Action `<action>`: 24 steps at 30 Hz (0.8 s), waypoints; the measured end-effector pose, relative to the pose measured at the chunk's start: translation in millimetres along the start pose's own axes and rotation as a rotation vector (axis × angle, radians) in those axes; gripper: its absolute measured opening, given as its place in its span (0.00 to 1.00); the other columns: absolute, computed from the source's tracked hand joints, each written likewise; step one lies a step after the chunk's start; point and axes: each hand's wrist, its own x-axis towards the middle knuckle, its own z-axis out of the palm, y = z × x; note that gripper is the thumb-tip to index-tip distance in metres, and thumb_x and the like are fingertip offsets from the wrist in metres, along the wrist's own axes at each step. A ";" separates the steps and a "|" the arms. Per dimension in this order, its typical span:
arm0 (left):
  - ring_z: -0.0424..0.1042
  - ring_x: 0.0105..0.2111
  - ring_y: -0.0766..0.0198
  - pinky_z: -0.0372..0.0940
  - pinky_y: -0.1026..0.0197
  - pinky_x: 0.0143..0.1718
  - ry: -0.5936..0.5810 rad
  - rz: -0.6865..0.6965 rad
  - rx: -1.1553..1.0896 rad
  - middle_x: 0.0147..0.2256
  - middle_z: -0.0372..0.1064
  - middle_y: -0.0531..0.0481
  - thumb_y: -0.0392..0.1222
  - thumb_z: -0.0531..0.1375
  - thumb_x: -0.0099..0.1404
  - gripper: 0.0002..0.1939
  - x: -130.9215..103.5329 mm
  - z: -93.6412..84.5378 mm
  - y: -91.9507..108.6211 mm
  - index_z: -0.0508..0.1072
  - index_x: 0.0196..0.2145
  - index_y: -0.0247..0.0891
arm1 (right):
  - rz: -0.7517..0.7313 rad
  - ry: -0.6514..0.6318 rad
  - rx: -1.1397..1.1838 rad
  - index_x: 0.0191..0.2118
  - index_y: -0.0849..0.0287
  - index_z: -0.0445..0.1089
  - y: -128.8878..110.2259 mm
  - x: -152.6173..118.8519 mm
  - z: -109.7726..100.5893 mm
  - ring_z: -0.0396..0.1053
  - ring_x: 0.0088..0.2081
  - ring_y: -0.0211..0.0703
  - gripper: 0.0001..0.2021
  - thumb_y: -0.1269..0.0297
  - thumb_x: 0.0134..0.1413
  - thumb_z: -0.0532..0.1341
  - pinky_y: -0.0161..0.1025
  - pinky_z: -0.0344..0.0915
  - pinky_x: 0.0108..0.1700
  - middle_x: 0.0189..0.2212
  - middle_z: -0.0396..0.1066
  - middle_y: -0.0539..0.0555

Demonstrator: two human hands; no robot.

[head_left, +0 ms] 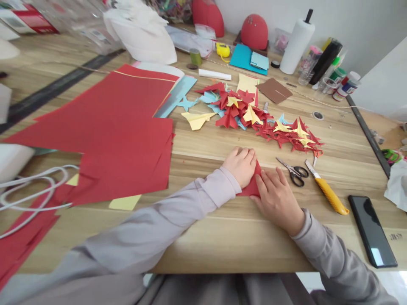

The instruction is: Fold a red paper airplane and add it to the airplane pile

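A small piece of red paper [250, 189] lies on the table, partly folded and largely covered by my hands. My left hand [240, 167] holds it down from the upper left, its fingers curled close together. From the lower right, my right hand [279, 198] grips the paper's edge, thumb low and fingers along the top. Beyond them spreads a pile of small folded paper shapes [233, 114], mostly red, some yellow and light blue. Black-handled scissors [296, 173] and a yellow utility knife [330, 195] lie right of my right hand.
Large red paper sheets [127, 156] cover the left side, with a white cable [47, 186] near them. A black phone [372, 231] lies at the front right. Brown paper [274, 90], a yellow tape measure [223, 50] and a white roll [297, 44] stand farther back.
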 end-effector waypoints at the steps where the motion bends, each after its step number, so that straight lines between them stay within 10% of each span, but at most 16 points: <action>1: 0.63 0.52 0.48 0.57 0.46 0.52 0.000 0.000 -0.002 0.55 0.65 0.35 0.35 0.47 0.68 0.21 0.1 0.7 0.1 0.68 0.53 0.24 | -0.002 0.005 -0.011 0.51 0.74 0.67 -2.1 -4.2 -1.4 0.65 0.52 0.60 0.23 0.57 0.61 0.53 0.60 0.52 0.60 0.48 0.70 0.73; 24: 0.65 0.49 0.51 0.59 0.51 0.45 0.067 0.031 -0.075 0.50 0.68 0.36 0.37 0.49 0.67 0.17 -16.7 -4.5 6.8 0.74 0.45 0.29 | 0.078 0.022 -0.024 0.53 0.72 0.65 -17.7 -32.9 -6.2 0.63 0.53 0.59 0.23 0.57 0.61 0.53 0.59 0.55 0.58 0.50 0.70 0.70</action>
